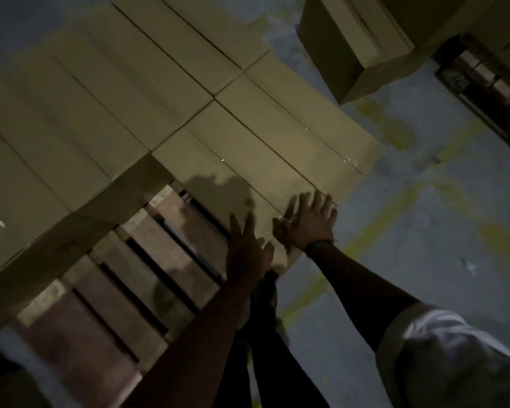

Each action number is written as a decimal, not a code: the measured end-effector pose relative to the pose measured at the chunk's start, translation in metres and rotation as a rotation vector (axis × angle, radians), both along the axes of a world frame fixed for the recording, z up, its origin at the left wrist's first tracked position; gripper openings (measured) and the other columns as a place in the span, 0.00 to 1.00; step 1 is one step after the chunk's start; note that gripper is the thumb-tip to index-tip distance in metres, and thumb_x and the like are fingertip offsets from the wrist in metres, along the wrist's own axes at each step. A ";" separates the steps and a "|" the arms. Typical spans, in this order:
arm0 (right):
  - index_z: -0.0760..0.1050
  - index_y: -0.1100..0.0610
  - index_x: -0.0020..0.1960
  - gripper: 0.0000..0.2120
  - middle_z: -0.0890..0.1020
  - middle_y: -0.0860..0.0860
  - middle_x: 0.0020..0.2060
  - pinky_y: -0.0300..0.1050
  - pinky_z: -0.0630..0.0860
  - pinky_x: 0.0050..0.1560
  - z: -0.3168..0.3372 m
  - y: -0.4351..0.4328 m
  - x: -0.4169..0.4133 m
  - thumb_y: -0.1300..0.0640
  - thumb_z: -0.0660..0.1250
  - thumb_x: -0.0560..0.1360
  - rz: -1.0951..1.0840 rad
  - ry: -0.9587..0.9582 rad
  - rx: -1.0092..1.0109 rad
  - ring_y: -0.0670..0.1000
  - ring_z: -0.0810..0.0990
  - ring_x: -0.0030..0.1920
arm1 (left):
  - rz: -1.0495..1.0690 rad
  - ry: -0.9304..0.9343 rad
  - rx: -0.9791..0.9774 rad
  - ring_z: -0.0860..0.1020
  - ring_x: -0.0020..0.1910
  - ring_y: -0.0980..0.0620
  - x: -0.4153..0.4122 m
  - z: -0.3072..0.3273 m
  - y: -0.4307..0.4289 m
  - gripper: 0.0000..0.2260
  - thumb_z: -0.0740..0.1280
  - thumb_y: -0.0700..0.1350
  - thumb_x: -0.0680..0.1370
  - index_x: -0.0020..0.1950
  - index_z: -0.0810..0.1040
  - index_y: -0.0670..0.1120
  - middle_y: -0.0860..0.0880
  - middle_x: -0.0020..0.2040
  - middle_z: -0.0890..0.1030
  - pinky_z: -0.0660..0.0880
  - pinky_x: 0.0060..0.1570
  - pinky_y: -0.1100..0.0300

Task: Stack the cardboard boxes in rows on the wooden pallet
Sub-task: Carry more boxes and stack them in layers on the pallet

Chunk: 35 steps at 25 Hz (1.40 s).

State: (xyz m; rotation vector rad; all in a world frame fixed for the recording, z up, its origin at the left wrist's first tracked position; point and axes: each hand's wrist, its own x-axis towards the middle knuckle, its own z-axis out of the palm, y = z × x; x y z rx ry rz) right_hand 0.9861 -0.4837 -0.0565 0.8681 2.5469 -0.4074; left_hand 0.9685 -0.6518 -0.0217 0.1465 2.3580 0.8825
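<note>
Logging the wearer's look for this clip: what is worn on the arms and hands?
Both forearms are bare. The right hand has a dark band round its wrist and a glint on one finger, perhaps a ring. A light short sleeve covers the right upper arm. Nothing shows on the left hand.

wooden pallet (147, 278) on painted floor (424, 231), cardboard boxes (248, 148) in rows on it

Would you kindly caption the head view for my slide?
Left hand and right hand, fingers spread, against a cardboard box on the wooden pallet.
</note>
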 end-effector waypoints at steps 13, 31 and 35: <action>0.59 0.53 0.79 0.38 0.59 0.57 0.78 0.61 0.58 0.72 0.201 -0.157 -0.003 0.34 0.59 0.76 0.646 0.153 -0.190 0.64 0.53 0.77 | 0.270 0.109 -0.120 0.68 0.74 0.43 0.055 0.178 -0.151 0.32 0.67 0.50 0.82 0.82 0.56 0.48 0.45 0.83 0.51 0.72 0.64 0.51; 0.65 0.57 0.76 0.32 0.69 0.57 0.74 0.53 0.61 0.70 0.314 -0.531 0.178 0.43 0.66 0.77 1.095 0.368 -0.323 0.60 0.65 0.73 | 0.953 0.305 -0.134 0.73 0.68 0.43 0.357 0.303 -0.522 0.26 0.69 0.48 0.79 0.76 0.69 0.42 0.42 0.72 0.72 0.68 0.62 0.58; 0.67 0.54 0.75 0.29 0.72 0.55 0.72 0.53 0.66 0.69 0.321 -0.606 0.226 0.42 0.63 0.79 1.217 0.353 -0.377 0.60 0.68 0.70 | 1.117 0.308 -0.095 0.75 0.65 0.43 0.414 0.309 -0.585 0.26 0.69 0.52 0.80 0.76 0.68 0.45 0.44 0.72 0.70 0.70 0.53 0.58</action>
